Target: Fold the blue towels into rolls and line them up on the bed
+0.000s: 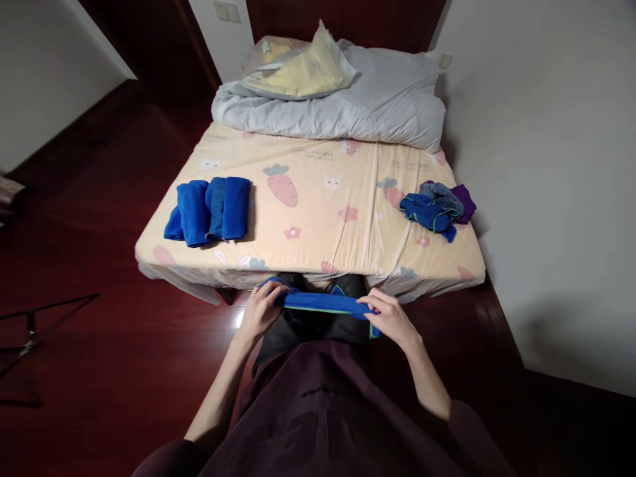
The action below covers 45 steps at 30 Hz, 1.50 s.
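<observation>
A blue towel (320, 303) with green edging is stretched in a narrow band over my lap, in front of the bed's near edge. My left hand (263, 306) grips its left end, fingers closed over the cloth. At the other end my right hand (388, 317) pinches the towel, and a corner dangles below the fingers. On the left of the bed lie several rolled blue towels (237, 207) side by side. A crumpled pile of blue, grey and purple cloths (437, 207) rests near the bed's right edge.
The bed (313, 232) has a cream sheet with carrots and flowers. A grey quilt (397, 93) and a yellow pillow in a clear cover (303, 69) sit at its head. A white wall (546, 165) stands on the right. Dark stand legs (30, 331) are on the floor at left.
</observation>
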### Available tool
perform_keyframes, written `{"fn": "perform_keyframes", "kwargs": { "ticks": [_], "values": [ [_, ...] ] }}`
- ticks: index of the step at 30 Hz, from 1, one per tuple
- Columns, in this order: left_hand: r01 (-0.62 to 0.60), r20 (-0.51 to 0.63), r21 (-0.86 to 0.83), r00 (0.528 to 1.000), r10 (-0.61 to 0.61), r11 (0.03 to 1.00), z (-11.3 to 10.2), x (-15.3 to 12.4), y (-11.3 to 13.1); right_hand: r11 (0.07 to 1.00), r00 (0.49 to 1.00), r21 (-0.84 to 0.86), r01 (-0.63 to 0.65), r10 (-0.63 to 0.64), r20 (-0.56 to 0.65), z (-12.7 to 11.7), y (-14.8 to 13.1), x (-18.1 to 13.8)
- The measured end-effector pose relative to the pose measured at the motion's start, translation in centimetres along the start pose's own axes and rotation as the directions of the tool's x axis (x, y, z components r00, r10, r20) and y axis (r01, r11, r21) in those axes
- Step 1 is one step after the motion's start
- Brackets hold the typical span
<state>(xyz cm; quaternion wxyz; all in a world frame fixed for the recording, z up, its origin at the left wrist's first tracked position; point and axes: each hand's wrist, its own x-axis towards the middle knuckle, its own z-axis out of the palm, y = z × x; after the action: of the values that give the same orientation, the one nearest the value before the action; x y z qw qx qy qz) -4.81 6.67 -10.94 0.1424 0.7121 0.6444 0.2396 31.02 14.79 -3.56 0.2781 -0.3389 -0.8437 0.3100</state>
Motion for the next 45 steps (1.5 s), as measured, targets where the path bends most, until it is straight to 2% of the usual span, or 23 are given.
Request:
{"fn": "perform_keyframes", "kwargs": {
  "ticks": [3, 7, 10, 13, 16, 21, 25, 28, 30, 33, 35, 40, 45],
  "values": [
    [-0.010, 0.053, -0.076, 0.999, 0.014, 0.997, -2.1, 1.4, 0.8, 0.997, 0.986, -0.064, 0.032, -0.042, -0.159, -1.6, -0.1, 1.3],
    [-0.074, 0.129, -0.232, 0.986, 0.106, 0.970, -5.0, 3.9, 2.0, 0.986, 0.919, -0.163, 0.043, -0.103, -0.381, -3.4, -0.4, 3.5],
    [-0.078, 0.170, -0.297, 0.977, 0.133, 0.952, -6.7, 5.5, 2.9, 0.977, 0.869, -0.210, 0.032, -0.131, -0.477, -4.5, -0.9, 4.9],
    [-0.067, 0.185, -0.345, 0.973, 0.137, 0.936, -7.6, 6.6, 3.8, 0.959, 0.813, -0.282, 0.042, -0.197, -0.548, -5.7, -1.5, 6.0],
    [-0.077, 0.181, -0.382, 0.971, 0.156, 0.921, -7.4, 7.3, 4.6, 0.921, 0.769, -0.385, 0.065, -0.293, -0.569, -7.2, -2.2, 7.0],
    [-0.104, 0.148, -0.432, 0.972, 0.184, 0.896, -5.6, 7.8, 4.7, 0.846, 0.735, -0.533, 0.029, -0.379, -0.562, -9.8, -3.6, 8.6],
    [-0.123, 0.012, -0.336, 0.991, 0.135, 0.934, -3.4, 8.3, 4.5, 0.797, 0.699, -0.603, 0.034, -0.450, -0.555, -11.1, -5.2, 9.7],
    [-0.101, -0.071, -0.305, 0.994, 0.083, 0.947, -1.7, 8.8, 4.7, 0.783, 0.704, -0.619, 0.058, -0.472, -0.531, -12.0, -6.4, 10.0],
    [-0.087, -0.044, -0.387, 0.996, 0.076, 0.918, -1.1, 9.0, 4.9, 0.778, 0.719, -0.626, 0.052, -0.464, -0.516, -12.7, -7.0, 10.1],
    [-0.045, 0.027, -0.521, 0.997, 0.069, 0.852, -0.9, 8.6, 5.5, 0.767, 0.715, -0.639, 0.051, -0.475, -0.512, -14.0, -7.4, 10.0],
    [-0.049, 0.017, -0.539, 0.998, 0.068, 0.841, -1.1, 8.0, 6.0, 0.771, 0.728, -0.636, 0.038, -0.457, -0.510, -14.8, -7.5, 9.8],
    [-0.161, -0.038, -0.355, 0.987, 0.158, 0.921, -1.2, 7.1, 5.8, 0.761, 0.763, -0.647, -0.034, -0.399, -0.509, -15.9, -7.5, 8.4],
    [-0.188, -0.022, -0.239, 0.982, 0.189, 0.953, -2.7, 6.4, 2.9, 0.815, 0.775, -0.574, -0.080, -0.312, -0.550, -16.7, -6.9, 6.2]
  ]
}}
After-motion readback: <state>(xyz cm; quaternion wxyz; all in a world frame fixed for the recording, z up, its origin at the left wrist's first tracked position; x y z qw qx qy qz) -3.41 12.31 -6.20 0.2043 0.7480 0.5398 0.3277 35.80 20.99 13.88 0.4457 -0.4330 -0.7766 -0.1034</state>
